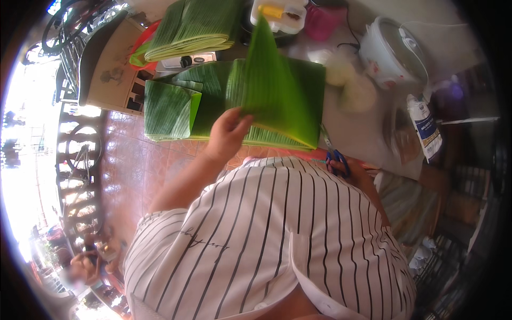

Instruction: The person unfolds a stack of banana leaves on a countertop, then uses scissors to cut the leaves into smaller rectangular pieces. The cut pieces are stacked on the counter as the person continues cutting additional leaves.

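Note:
Near the middle of the head view, my left hand (232,130) pinches the lower corner of a bright green banana leaf piece (272,88), which is lifted and blurred. Under it lies a wide stack of darker banana leaves (214,100), with a smaller folded leaf piece (168,108) on its left end. My right hand (340,166) holds blue-handled scissors (329,145) by the handles at the stack's lower right corner, blades pointing up. Whether the blades touch the leaf I cannot tell. Behind, another folded bundle of banana leaves (192,28) rests at the upper left.
A white food container (280,16) with a yellow item, a pink plastic bag (325,22) and a white lidded tub (394,56) with a cord stand at the back. A printed pouch (426,128) lies right. A wooden cabinet (116,68) stands left; a person (86,266) is at lower left.

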The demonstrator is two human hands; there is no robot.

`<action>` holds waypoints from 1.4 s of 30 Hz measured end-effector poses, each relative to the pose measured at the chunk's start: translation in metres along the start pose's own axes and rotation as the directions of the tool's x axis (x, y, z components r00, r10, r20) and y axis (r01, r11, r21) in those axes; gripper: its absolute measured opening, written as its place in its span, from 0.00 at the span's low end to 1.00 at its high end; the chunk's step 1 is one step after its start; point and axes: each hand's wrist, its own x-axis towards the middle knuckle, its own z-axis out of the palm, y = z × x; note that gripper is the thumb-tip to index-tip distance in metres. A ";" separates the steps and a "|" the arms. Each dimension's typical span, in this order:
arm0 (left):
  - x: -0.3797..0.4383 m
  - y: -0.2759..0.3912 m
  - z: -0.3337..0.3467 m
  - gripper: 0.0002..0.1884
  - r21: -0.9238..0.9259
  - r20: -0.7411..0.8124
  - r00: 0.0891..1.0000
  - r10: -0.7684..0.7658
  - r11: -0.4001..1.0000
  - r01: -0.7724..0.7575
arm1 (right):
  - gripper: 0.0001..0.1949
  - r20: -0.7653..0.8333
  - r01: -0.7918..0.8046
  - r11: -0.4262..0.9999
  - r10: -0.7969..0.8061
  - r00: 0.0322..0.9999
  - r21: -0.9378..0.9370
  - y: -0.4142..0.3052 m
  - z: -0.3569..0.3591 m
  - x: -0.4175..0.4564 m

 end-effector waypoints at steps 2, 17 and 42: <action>0.002 -0.020 -0.016 0.14 -0.121 -0.071 0.988 -0.138 0.984 0.129 | 0.13 -0.012 0.011 1.000 -0.011 1.000 -0.003 0.008 -0.001 0.000; 0.009 -0.150 -0.055 0.12 -0.578 -0.004 0.775 -0.632 0.634 0.514 | 0.25 0.119 0.035 0.848 0.034 0.992 -0.529 0.021 0.030 0.020; 0.011 -0.174 -0.074 0.11 -0.239 0.122 0.823 -0.556 0.788 0.568 | 0.25 0.017 -0.213 0.951 0.215 0.976 0.224 0.073 0.127 0.056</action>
